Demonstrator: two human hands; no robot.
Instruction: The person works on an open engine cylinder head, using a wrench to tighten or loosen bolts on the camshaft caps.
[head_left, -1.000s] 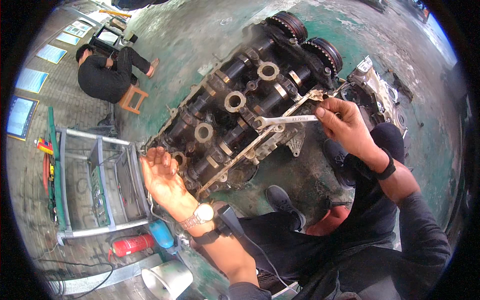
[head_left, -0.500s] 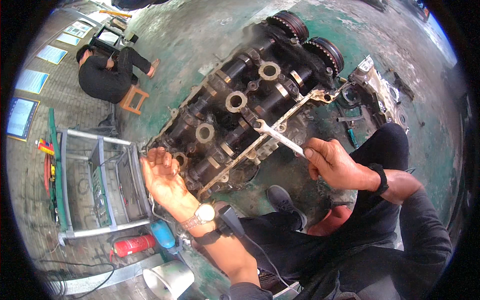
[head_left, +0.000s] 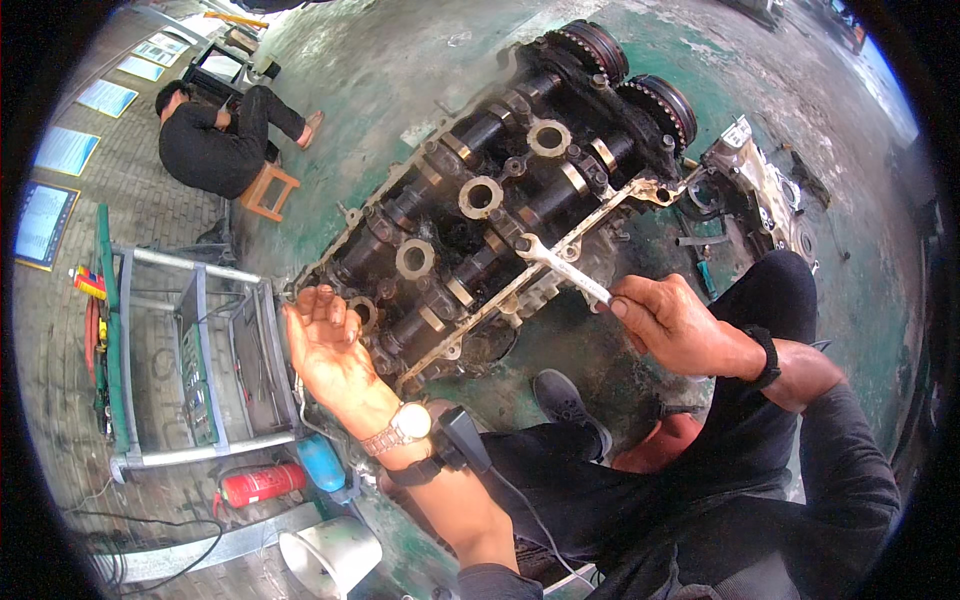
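Note:
My right hand (head_left: 672, 322) is closed around the shank of a steel wrench (head_left: 572, 274). The wrench's open-ended jaw lies at a bolt beside the camshaft, on the near side of an engine cylinder head (head_left: 455, 262). Several pale round rings (head_left: 480, 198) line the middle of the head, between two dark camshafts. Two toothed wheels (head_left: 660, 110) stand at its far end. At the head's near left corner my left hand (head_left: 328, 345) is palm up, its fingers loosely bent and holding nothing. Whether its fingertips touch the engine I cannot tell.
An engine cover (head_left: 755, 190) and a green-handled tool (head_left: 706, 280) lie on the floor at right. A metal cart (head_left: 205, 458), a red fire extinguisher (head_left: 262, 487) and a white bucket (head_left: 330, 560) stand at left. Beyond, another person (head_left: 205, 150) sits by a wooden stool (head_left: 268, 192).
The view has shifted slightly, so the engine appears a little farther right. The wrench stays at the same bolt in my right hand, and both hands have barely moved.

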